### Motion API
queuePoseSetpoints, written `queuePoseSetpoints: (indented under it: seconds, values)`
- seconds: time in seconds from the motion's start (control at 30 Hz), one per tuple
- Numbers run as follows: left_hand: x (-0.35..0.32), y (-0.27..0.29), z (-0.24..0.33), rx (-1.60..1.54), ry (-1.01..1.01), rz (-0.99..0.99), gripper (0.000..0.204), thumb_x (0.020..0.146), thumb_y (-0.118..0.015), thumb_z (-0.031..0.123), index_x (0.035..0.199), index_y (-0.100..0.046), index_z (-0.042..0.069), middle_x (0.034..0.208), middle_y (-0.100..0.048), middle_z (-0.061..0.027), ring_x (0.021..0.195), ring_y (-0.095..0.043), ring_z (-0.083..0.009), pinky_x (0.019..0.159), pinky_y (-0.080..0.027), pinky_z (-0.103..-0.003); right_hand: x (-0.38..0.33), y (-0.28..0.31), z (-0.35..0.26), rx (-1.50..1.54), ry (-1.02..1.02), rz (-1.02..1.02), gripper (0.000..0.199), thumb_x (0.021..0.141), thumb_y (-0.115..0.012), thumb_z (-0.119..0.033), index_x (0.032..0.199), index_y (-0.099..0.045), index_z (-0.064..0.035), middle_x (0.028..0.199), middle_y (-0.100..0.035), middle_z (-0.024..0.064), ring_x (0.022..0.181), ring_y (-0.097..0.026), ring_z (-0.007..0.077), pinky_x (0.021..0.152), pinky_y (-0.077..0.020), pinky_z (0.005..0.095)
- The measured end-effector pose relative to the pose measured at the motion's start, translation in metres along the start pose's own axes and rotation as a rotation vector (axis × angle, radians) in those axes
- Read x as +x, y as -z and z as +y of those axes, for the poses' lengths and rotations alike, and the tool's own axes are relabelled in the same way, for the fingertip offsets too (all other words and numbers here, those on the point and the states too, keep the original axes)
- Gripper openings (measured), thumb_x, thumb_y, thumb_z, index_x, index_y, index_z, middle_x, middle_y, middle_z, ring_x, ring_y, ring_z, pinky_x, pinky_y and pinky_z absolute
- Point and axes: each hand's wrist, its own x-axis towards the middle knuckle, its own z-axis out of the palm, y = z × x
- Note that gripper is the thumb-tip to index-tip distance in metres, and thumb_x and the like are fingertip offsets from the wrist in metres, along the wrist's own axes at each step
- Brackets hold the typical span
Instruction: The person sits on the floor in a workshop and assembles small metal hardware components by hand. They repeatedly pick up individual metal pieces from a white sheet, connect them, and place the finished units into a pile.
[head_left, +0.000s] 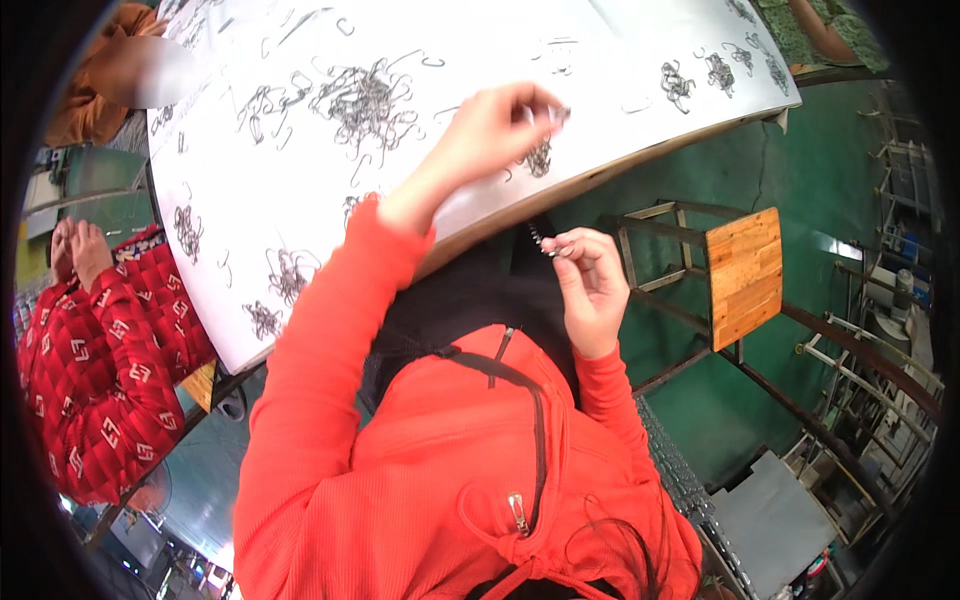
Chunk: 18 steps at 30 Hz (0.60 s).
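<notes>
White sheet-covered table [480,160], matte, tilted across the upper frame by the lens; green painted floor [800,200] beyond its edge. Thin grey wire hooks scattered over the sheet, bent and springy-looking; densest tangle of hooks [365,100] upper centre, smaller clumps near both ends.

Left hand [490,130] reaches out over the table, orange ribbed sleeve up the forearm. Fingers pinched closed on a small wire piece [555,113] at the fingertips, just above a little clump of hooks [540,160]. Piece too small to read its bend; seems to point right, away from the palm.

Right hand [588,285] off the table edge, held in front of the chest. Fingers curled shut around a slim dark beaded strip [538,237]; long axis runs up and slightly left, its free end poking toward the table underside.

Wooden-topped metal stool [742,275] just right of that hand. Person in red patterned jacket [95,360] seated at the left.
</notes>
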Motion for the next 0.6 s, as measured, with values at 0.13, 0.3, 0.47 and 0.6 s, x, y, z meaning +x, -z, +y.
queuePoseSetpoints:
  seconds: [0.13,0.3,0.47,0.6]
  values:
    - [-0.07,-0.017,0.009,-0.473,0.261,-0.095,0.019,0.091,-0.064,0.01,0.104,-0.064,-0.004,0.093,-0.066,-0.0036,0.084,-0.061,-0.0087,0.078,-0.051,-0.025,0.004,-0.01,0.002,-0.057,-0.018,0.0,0.011,0.084,-0.063,0.008,0.092,-0.059,0.0019,0.101,-0.057,0.0116,0.091,-0.064,0.019,0.083,-0.0521,0.0301]
    - [-0.096,-0.03,-0.005,-0.629,0.325,0.017,0.015,0.092,-0.063,0.006,0.104,-0.064,-0.004,0.096,-0.066,-0.0067,0.087,-0.062,-0.0109,0.08,-0.052,-0.026,0.01,-0.014,0.003,-0.332,0.122,-0.035,0.014,0.079,-0.069,0.003,0.09,-0.061,-0.0011,0.092,-0.061,0.0107,0.082,-0.061,0.0238,0.073,-0.05,0.0322]
    - [-0.108,-0.032,-0.01,-0.614,0.246,0.073,0.015,0.09,-0.065,0.008,0.101,-0.066,-0.003,0.096,-0.066,-0.0051,0.086,-0.062,-0.0094,0.078,-0.051,-0.024,0.009,-0.017,0.0,-0.409,0.126,-0.018,0.014,0.078,-0.07,0.003,0.089,-0.062,-0.0015,0.09,-0.061,0.0111,0.081,-0.061,0.0248,0.071,-0.0498,0.0333]
    - [-0.12,-0.031,-0.008,-0.41,0.07,0.09,0.009,0.09,-0.063,0.002,0.098,-0.065,0.0,0.097,-0.06,-0.005,0.088,-0.059,-0.0107,0.079,-0.05,-0.025,0.01,-0.018,-0.001,-0.452,0.147,-0.058,0.015,0.078,-0.07,0.004,0.089,-0.063,-0.0017,0.092,-0.061,0.0113,0.082,-0.062,0.025,0.071,-0.0502,0.0336]
